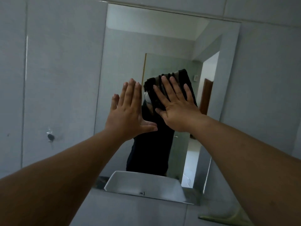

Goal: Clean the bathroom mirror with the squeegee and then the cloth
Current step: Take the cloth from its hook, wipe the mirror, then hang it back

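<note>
The bathroom mirror (pixel 130 46) hangs on a grey tiled wall straight ahead. My right hand (pixel 176 111) lies flat with its fingers spread, pressing a dark striped cloth (pixel 186 75) against the glass near the mirror's middle. The cloth shows above and beside my fingers. My left hand (pixel 128 111) is held up flat and empty just left of it, fingers together and pointing up, over the mirror's left part. I cannot tell whether it touches the glass. No squeegee is in view.
A white basin (pixel 143 185) is reflected along the mirror's lower edge. A small dark fixture (pixel 50 137) sticks out of the tiled wall at the left. A doorway (pixel 208 82) is reflected at the mirror's right.
</note>
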